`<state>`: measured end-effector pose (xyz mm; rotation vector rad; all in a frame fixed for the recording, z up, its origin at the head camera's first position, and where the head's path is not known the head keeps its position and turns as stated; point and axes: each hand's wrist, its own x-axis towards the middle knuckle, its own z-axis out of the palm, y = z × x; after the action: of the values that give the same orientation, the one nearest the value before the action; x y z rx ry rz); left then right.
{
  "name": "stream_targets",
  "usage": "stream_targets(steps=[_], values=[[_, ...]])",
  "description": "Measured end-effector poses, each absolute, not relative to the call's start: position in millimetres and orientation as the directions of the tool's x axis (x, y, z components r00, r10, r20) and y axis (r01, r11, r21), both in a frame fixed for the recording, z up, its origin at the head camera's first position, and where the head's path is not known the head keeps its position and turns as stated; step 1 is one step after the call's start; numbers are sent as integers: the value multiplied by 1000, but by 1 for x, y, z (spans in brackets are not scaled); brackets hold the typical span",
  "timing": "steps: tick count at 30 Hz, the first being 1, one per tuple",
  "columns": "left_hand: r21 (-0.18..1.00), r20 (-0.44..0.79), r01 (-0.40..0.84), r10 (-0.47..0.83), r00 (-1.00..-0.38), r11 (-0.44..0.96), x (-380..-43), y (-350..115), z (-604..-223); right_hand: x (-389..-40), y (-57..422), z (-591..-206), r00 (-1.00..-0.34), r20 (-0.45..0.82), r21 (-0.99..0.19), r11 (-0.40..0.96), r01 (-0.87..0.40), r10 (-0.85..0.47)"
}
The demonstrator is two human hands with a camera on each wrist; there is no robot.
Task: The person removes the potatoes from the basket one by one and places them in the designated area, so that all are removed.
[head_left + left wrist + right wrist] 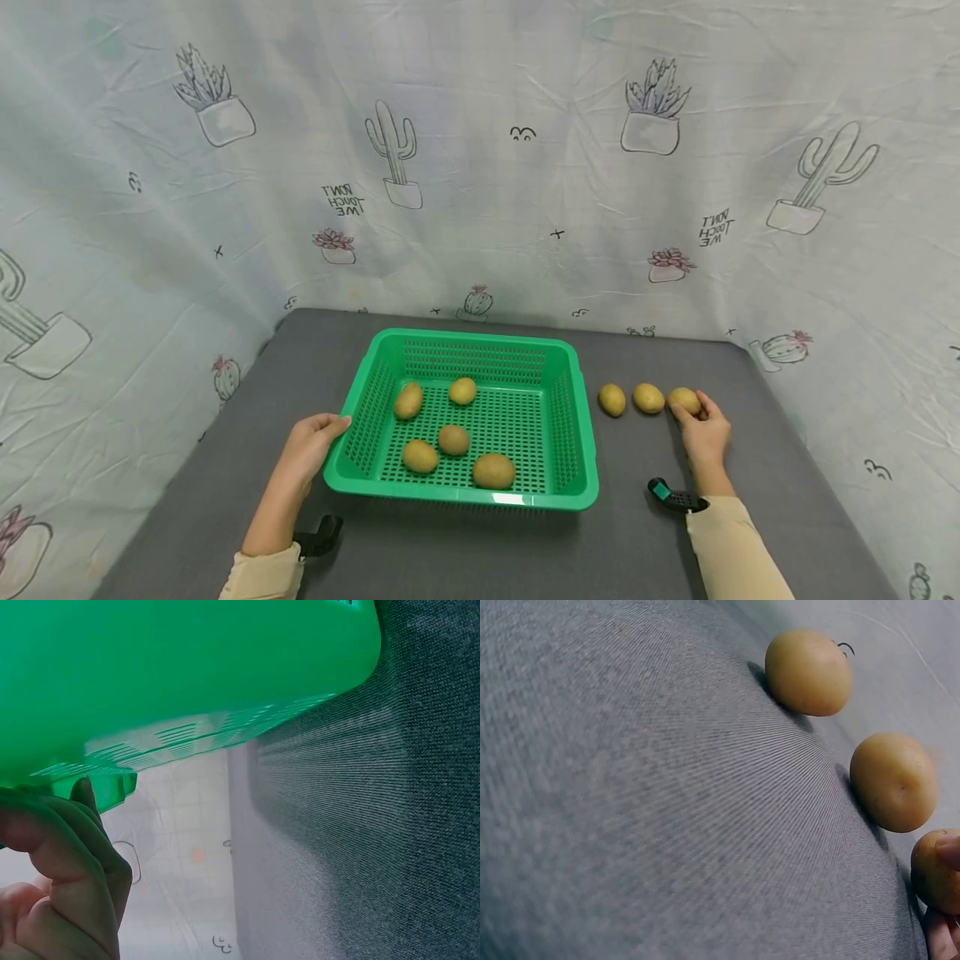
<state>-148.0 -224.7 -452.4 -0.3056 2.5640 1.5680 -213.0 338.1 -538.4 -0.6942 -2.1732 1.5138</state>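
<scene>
A green plastic basket (480,333) with slotted walls holds several potatoes (493,472), spread over its floor. My left hand (311,446) grips the basket's left rim, and the left wrist view shows its curled fingers (82,862) against the green side. To the right of the basket, three potatoes lie in a row: a left one (612,400), a middle one (648,398) and a right one (684,402). Thumb and fingers of my right hand (705,429) pinch the right potato, which is partly cut off in the right wrist view.
Grey cloth (630,550) covers the table. A pale curtain (480,167) printed with potted cacti hangs along the back and both sides. Black straps sit on the left wrist (318,537) and right wrist (675,497).
</scene>
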Motion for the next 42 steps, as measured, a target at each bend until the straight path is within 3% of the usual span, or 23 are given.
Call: stream_targets(steps=[13,24,42], values=[[863,-214,-244,-118,-970,442,-149,-225,-452,-215,340,-539,-802,37,-920,334,205,596],[869,-229,-251,-103,-968,428,-148,-224,-453,-209,343,-536,-805,-29,-927,285,243,593],[865,-226,-248,-102,-969,437,-147,-224,-452,-210,346,-537,-806,-6,-946,257,196,591]])
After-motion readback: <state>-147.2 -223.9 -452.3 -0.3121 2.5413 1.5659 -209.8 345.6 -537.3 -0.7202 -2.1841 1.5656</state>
